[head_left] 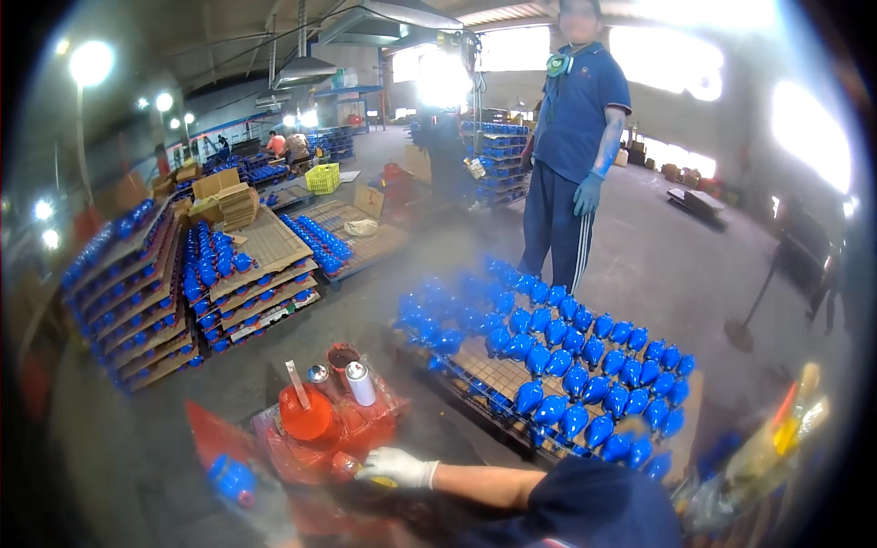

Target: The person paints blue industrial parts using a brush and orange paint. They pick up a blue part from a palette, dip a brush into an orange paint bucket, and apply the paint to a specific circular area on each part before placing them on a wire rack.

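Observation:
At the lower left, my left hand (pixel 270 513), smeared and hazy, is closed on a glossy blue rounded piece (pixel 230 479) with a red tip. My right hand (pixel 398 468), in a white glove, has its fingers curled beside a small reddish round object (pixel 344 465). A bit of yellow shows under those fingers; what they hold is unclear. Just beyond stands a red paint-covered tub (pixel 309 418) with a pale flat stick (pixel 297 384) in it. Behind are a white spray can (pixel 361 384), a silver-topped can (pixel 318 374) and a dark red-stained pot (pixel 343 354).
On my right, a rack (pixel 475 370) bears many blue pieces (pixel 574 379). Behind it stands a person (pixel 571 119) with a blue-gloved hand. Stacked trays (pixel 265 247) of blue pieces fill the left. Wrapped sticks or brushes (pixel 776 447) rise at lower right.

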